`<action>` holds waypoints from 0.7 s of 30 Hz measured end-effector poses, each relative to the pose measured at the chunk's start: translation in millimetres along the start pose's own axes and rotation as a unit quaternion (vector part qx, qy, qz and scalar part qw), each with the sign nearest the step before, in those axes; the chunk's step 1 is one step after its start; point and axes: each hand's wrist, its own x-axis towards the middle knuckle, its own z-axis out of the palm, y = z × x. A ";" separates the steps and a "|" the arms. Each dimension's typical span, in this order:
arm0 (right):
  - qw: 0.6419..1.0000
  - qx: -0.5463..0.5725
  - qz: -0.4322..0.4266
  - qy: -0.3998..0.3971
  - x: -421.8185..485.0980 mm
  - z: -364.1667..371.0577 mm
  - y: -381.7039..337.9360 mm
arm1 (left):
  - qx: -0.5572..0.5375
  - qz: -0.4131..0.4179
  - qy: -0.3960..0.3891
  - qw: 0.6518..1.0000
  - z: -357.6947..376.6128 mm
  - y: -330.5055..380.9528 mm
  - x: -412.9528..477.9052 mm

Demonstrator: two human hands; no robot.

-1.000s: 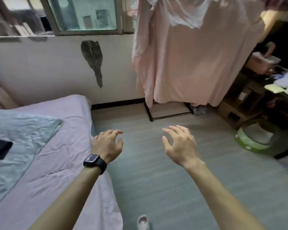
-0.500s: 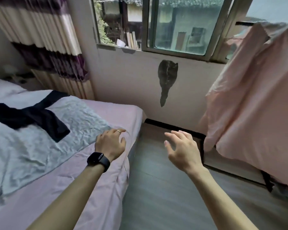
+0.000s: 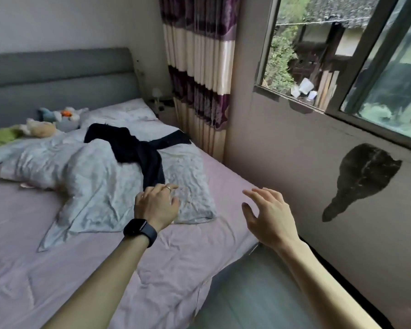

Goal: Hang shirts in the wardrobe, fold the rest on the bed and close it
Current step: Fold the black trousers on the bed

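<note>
A black garment (image 3: pixel 138 148) lies spread across a crumpled pale grey blanket (image 3: pixel 100 186) on the bed (image 3: pixel 29 269), which has a pink sheet. My left hand (image 3: pixel 156 205), with a ring and a black watch at the wrist, hovers over the blanket just below the garment's lower end, fingers loosely curled and holding nothing. My right hand (image 3: pixel 268 214) is held over the bed's right edge, fingers apart and empty. The wardrobe is out of view.
Soft toys (image 3: pixel 40 125) sit by the grey headboard (image 3: pixel 57 74). A striped purple curtain (image 3: pixel 197 74) hangs in the corner. A wall with a dark patch (image 3: pixel 363 176) and a window (image 3: pixel 356 58) runs along the right. Grey floor (image 3: pixel 259 300) lies between bed and wall.
The view has swung left from the pink hanging cloth and floor to the bed. Both empty hands now reach over the bed, the left close to the black garment.
</note>
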 end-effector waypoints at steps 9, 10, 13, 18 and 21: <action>0.990 0.021 -0.126 -0.059 185.7 102.8 -13.0 | 0.021 -0.124 0.003 0.992 28.8 -53.9 145.3; 0.988 0.016 -0.135 -0.071 213.5 119.9 -17.0 | 0.020 -0.133 -0.003 0.991 37.1 -62.3 168.3; 0.978 0.008 -0.163 -0.130 288.4 177.0 -27.6 | 0.019 -0.164 -0.032 0.986 66.2 -89.3 225.3; 0.961 -0.004 -0.175 -0.215 365.8 280.8 -20.0 | 0.036 -0.213 -0.110 0.970 135.7 -130.4 284.2; 0.947 -0.022 -0.176 -0.267 392.8 356.9 -3.2 | 0.033 -0.239 -0.155 0.958 195.3 -151.9 312.1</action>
